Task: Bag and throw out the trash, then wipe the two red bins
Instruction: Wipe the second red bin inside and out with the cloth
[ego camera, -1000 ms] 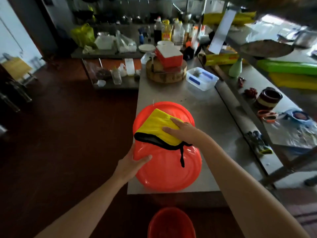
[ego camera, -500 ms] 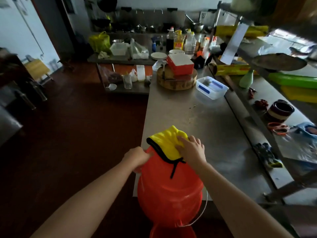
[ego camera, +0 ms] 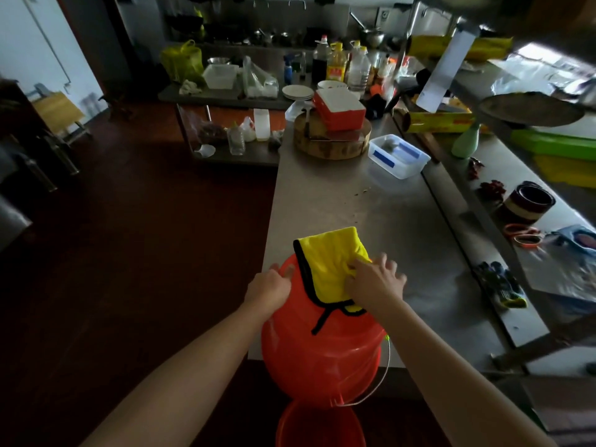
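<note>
A red bin (ego camera: 322,353) lies tipped on its side over the near edge of the steel table (ego camera: 371,217), its base pointing away from me and its wire handle hanging at the lower right. My left hand (ego camera: 269,290) grips the far left edge of the bin's base. A yellow cloth with black trim (ego camera: 329,266) is draped over the bin's upper end. My right hand (ego camera: 374,280) presses on this cloth with spread fingers. A second red bin (ego camera: 319,425) stands on the floor directly below, only its top showing.
On the table farther back sit a round wooden chopping block (ego camera: 332,141) with a red box on it and a clear plastic container (ego camera: 398,154). A lower shelf to the right holds a bowl (ego camera: 529,201), scissors and gloves. Dark floor lies to the left.
The bin went from lying with its base facing up at me to tipped over the table edge. My left hand shifted to the base's edge; the cloth and right hand slid to the upper end.
</note>
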Demonstrator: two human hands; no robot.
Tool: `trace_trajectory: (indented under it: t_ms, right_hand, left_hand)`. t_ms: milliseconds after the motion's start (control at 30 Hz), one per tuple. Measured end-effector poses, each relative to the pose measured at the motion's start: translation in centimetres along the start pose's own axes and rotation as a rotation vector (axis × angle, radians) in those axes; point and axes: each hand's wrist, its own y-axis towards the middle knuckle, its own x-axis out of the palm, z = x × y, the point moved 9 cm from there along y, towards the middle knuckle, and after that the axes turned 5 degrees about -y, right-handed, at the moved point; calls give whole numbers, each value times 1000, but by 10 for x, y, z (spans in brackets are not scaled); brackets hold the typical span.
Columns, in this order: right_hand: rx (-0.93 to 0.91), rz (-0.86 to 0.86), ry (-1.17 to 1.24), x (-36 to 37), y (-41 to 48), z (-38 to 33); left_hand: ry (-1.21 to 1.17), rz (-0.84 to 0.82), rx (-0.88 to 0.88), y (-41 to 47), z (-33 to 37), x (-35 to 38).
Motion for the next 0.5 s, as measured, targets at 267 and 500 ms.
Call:
trace_trajectory:
  t_ms: [267,500]
  right_hand:
    - [-83,50,107,16,7,-48]
    - [-171,64,-19,27,9,-79]
  left_hand:
    - [-213,-280,412,-41,-5,36]
    - [214,-84,533,-46,-19,42]
